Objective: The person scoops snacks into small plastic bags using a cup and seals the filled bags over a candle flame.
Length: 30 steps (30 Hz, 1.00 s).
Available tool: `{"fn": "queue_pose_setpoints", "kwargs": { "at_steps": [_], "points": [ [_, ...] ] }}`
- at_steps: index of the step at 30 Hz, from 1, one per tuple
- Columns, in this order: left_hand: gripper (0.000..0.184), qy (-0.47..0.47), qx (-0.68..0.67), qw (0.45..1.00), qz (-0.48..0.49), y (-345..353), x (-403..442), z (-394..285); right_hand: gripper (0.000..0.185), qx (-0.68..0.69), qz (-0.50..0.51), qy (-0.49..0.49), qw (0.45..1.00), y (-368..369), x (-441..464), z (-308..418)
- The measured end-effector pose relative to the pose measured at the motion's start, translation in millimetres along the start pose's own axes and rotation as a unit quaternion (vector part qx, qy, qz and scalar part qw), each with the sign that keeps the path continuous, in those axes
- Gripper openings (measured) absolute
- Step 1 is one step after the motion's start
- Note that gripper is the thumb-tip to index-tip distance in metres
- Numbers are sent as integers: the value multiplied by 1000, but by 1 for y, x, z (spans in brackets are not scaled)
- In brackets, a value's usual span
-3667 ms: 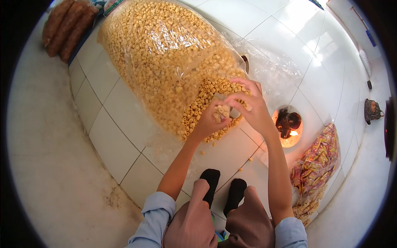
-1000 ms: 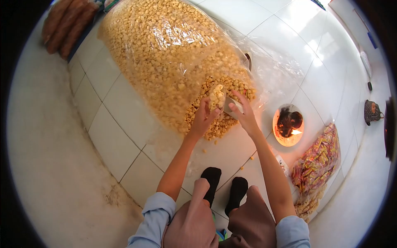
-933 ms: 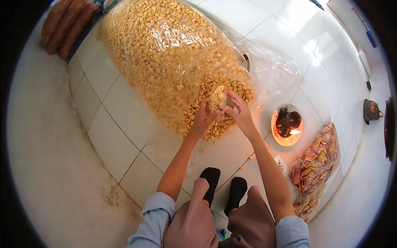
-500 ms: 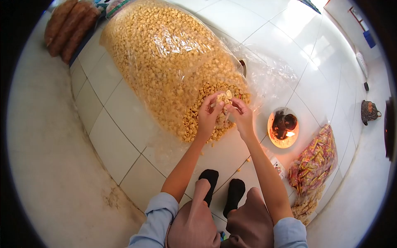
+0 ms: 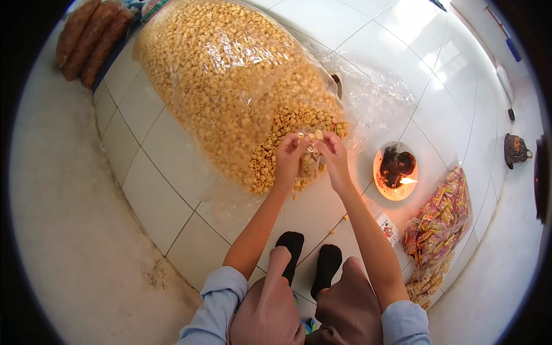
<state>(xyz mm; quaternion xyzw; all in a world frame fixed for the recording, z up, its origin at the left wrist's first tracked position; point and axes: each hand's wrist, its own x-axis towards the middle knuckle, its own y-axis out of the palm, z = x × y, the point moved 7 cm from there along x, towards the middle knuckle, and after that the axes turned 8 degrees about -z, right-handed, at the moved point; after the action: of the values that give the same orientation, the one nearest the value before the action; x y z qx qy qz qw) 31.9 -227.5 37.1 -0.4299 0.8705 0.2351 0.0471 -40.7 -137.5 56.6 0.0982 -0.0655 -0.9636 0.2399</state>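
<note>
Both my hands meet over the open mouth of a big clear plastic sack (image 5: 230, 75) full of yellow ring-shaped snacks. Between my fingers is what looks like a small clear plastic bag (image 5: 311, 148), with a few pale snack pieces (image 5: 318, 134) at its top. My left hand (image 5: 288, 156) pinches its left side and my right hand (image 5: 334, 158) its right side. The fingertips nearly touch each other. Below them, loose snacks (image 5: 267, 155) show at the sack's mouth. The lower part of the small bag is hard to make out.
A small flame (image 5: 407, 180) burns on a sooty plate (image 5: 384, 190) right of my right forearm. Beyond it lies a bag of colourful packets (image 5: 440, 221), with a printed card (image 5: 387, 229) alongside. Brown filled bags (image 5: 95, 40) stand at upper left. A wall (image 5: 63, 218) borders the left side.
My fingertips have drawn closer together across the top of the small bag, and fewer pieces show above them. The view has shifted slightly; the flame leans more to the right.
</note>
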Motion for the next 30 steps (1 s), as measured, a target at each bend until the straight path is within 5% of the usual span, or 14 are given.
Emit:
{"fn": "queue_pose_setpoints", "kwargs": {
  "at_steps": [11, 16, 27, 30],
  "points": [
    [16, -59, 21, 997, -43, -14, -1, 11, 16, 102, 29, 181, 978, 7, -1, -27],
    [18, -18, 39, 999, -18, -10, 0, 7, 12, 112, -24, 174, 978, 2, 2, -32],
    [14, -90, 3, 994, -55, -21, 3, 24, 17, 54, -31, 224, 973, 2, -4, -35],
    [16, -55, 11, 997, -59, -21, 4, 22, 18, -3, -15, 148, 989, 7, -2, -26]
  ]
}}
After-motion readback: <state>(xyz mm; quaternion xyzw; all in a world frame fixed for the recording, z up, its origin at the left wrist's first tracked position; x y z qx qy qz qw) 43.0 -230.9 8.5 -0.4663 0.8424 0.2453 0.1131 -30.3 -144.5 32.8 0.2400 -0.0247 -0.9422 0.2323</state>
